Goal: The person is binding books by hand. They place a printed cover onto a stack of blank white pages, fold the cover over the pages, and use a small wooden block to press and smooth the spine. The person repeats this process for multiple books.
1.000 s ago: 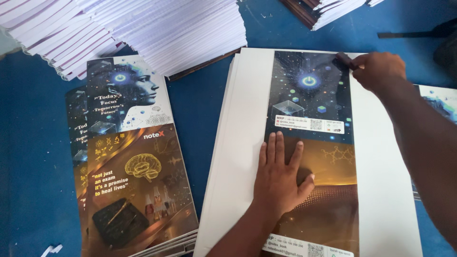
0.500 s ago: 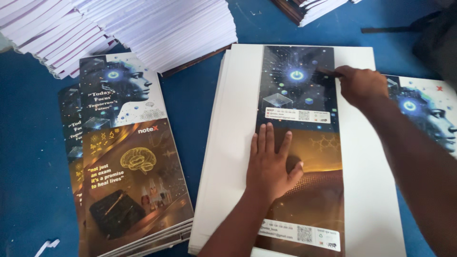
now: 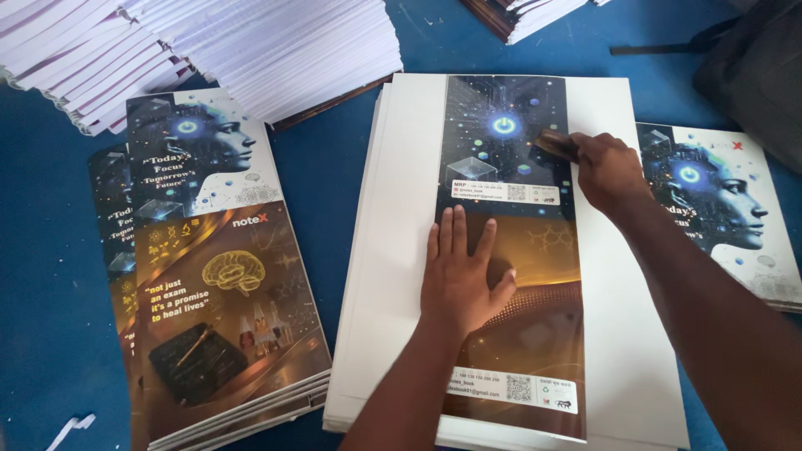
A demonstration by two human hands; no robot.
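the printed cover sheet (image 3: 511, 250) lies face up along the middle of a stack of white boards (image 3: 393, 250) on the blue table (image 3: 50, 334), its long edges running away from the camera. it looks thin and glossy, so i judge it light, limp and slippery under the palm, easy to crease if lifted by one corner; flat pressure or a hold at two edges would suit it best. the left hand (image 3: 462, 276) rests flat on its middle, fingers spread, gripping nothing, only pressing down. the right hand (image 3: 608, 171) is closed around a small dark block (image 3: 557, 144) set against the sheet's upper right part; what the block is made of cannot be told. the white boards beneath look stiff and, as a stack, heavy.

no containers are in view. to the left lies a pile of finished covers (image 3: 221, 284), slightly fanned. another printed cover (image 3: 718, 209) lies to the right, partly under the right forearm. stacks of white paper blocks (image 3: 276, 46) sit along the far edge.
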